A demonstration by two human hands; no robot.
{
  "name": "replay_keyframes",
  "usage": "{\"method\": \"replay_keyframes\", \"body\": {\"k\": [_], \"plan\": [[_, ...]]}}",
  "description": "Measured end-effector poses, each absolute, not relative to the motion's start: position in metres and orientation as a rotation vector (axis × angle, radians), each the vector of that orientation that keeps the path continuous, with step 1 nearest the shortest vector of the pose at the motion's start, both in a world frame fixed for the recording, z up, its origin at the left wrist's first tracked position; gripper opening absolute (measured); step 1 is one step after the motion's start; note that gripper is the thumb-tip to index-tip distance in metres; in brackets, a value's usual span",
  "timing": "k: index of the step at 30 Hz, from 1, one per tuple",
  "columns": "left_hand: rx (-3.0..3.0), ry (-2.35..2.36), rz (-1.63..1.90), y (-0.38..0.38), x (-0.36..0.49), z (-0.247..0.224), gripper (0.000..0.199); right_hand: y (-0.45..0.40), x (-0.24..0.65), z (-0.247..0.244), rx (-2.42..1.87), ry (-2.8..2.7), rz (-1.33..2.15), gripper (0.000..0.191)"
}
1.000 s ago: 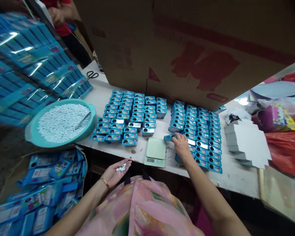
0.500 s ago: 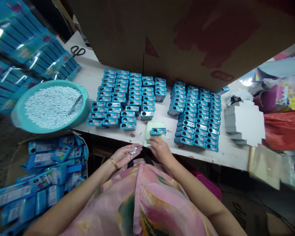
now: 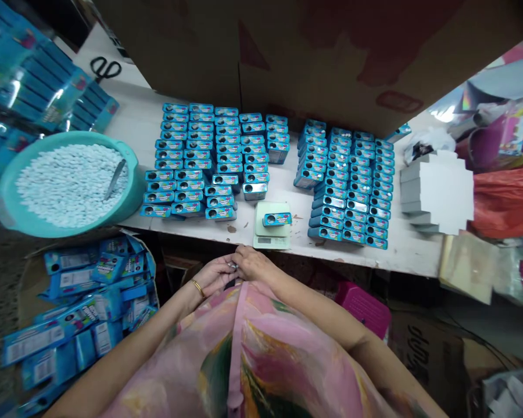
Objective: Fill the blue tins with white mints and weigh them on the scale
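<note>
Cupped in front of my body, my left hand holds small white candies, mostly covered now by fingers. My right hand reaches over onto the left palm, its fingers bent together at the candies; whether it pinches one is hidden. Just beyond the hands, a pale green digital scale lies at the table's front edge. One blue tin with a dark round opening in its top stands on the scale's plate. Neither hand touches the scale or the tin.
Rows of blue tins stand left of the scale, and more rows on the right. A turquoise basin of white candies with a scoop stands at left. Below it is a carton of blue packages. A large cardboard box backs the table.
My right hand has moved from the scale's edge, left and down, to meet my left hand. The left fingers have curled over the candies. The view has shifted slightly.
</note>
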State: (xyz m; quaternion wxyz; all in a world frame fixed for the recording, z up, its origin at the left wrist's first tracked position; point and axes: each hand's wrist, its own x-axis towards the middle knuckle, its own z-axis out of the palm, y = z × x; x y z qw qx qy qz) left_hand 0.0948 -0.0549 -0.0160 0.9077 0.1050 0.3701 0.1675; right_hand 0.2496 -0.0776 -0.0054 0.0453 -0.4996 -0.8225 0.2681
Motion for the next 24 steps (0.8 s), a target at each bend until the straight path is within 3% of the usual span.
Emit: {"method": "replay_keyframes", "body": {"k": [24], "plan": [[0.07,0.762,0.333,-0.032,0.127,-0.018,0.039,-0.069,0.274,-0.017,-1.519,-2.452,0.747,0.018]]}}
